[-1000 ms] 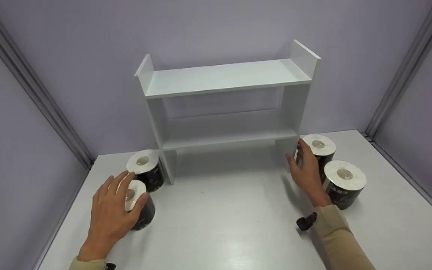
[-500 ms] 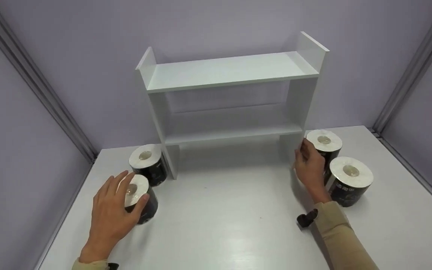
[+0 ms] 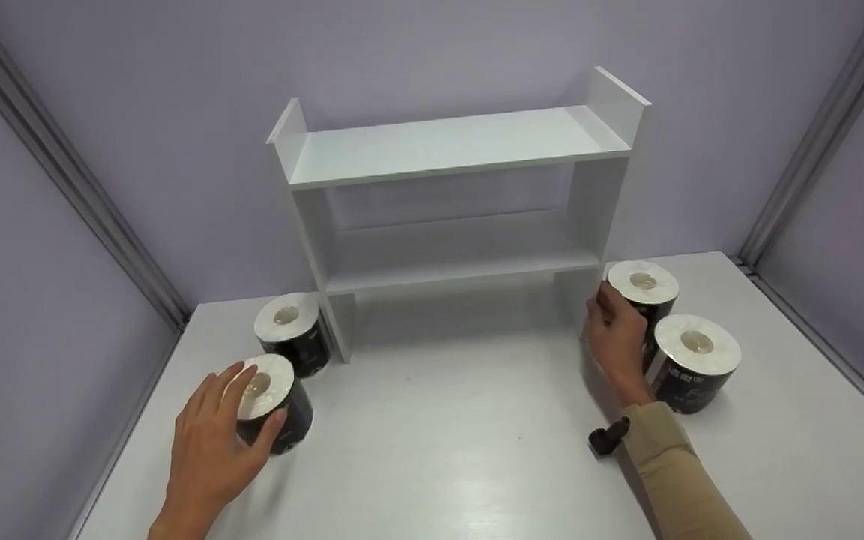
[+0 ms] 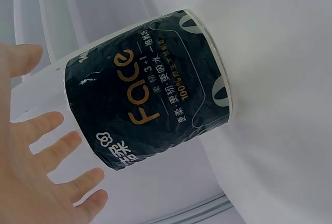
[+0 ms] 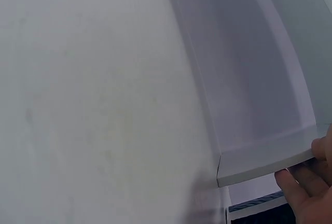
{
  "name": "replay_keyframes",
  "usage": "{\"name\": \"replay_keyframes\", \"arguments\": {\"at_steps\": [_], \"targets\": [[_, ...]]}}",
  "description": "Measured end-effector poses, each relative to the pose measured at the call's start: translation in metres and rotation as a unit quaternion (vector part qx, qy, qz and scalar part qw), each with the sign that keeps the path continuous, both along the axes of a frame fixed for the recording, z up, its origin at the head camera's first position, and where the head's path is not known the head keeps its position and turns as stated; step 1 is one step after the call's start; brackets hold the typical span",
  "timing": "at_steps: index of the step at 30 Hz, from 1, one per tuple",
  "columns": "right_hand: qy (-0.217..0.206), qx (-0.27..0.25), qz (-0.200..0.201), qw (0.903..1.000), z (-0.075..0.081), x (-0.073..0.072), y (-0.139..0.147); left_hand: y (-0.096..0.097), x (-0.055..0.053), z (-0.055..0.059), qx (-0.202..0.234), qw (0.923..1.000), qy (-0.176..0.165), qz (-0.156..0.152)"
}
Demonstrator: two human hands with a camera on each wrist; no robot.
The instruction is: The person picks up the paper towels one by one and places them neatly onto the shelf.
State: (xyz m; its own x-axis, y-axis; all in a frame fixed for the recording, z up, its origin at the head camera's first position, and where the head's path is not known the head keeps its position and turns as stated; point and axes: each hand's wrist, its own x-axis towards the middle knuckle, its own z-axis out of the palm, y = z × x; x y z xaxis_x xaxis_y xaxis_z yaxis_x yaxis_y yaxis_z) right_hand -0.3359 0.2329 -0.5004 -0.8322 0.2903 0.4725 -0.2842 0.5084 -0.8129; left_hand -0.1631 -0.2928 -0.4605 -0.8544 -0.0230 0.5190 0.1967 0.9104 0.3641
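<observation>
A white two-tier shelf rack (image 3: 462, 146) stands against the back wall. My right hand (image 3: 618, 337) pinches the lower part of its right side panel (image 5: 267, 164), thumb on one face and fingers on the other in the right wrist view. At the left, a toilet paper roll (image 3: 293, 420) in dark wrapping stands upright. My left hand (image 3: 207, 442) hovers beside it with fingers spread. In the left wrist view a gap shows between these fingers and the roll's wrapper (image 4: 150, 89). Another roll (image 3: 301, 349) is behind it, close to the rack's left panel.
Right of the rack stand two more paper rolls, one at the back (image 3: 657, 307) close to my right hand and one in front (image 3: 694, 386). A white table (image 3: 439, 450) carries everything. Pale walls (image 3: 439, 52) with metal corner posts (image 3: 814, 157) enclose it.
My right fingers have closed onto the rack's side panel. My left hand has drawn slightly to the left, uncovering more of the front left roll. The rolls appear to stay in place.
</observation>
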Motion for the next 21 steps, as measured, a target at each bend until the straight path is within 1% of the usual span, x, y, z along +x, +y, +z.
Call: {"name": "replay_keyframes", "arguments": {"at_steps": [5,10,13,21], "targets": [[-0.015,-0.005,0.013,0.9998,0.002,0.002,0.000,-0.005,0.006,-0.004,-0.001,1.0000,0.007,0.000],[-0.027,-0.001,0.016,0.9995,0.003,0.003,0.002,-0.006,0.010,-0.005,-0.003,0.9999,-0.007,0.007],[-0.028,0.007,0.012,0.9995,0.002,0.003,0.004,-0.006,0.010,-0.007,-0.004,0.9999,-0.014,0.009],[-0.030,0.019,-0.006,0.9993,0.005,0.002,0.003,-0.004,0.008,-0.012,-0.003,0.9999,-0.015,0.002]]}}
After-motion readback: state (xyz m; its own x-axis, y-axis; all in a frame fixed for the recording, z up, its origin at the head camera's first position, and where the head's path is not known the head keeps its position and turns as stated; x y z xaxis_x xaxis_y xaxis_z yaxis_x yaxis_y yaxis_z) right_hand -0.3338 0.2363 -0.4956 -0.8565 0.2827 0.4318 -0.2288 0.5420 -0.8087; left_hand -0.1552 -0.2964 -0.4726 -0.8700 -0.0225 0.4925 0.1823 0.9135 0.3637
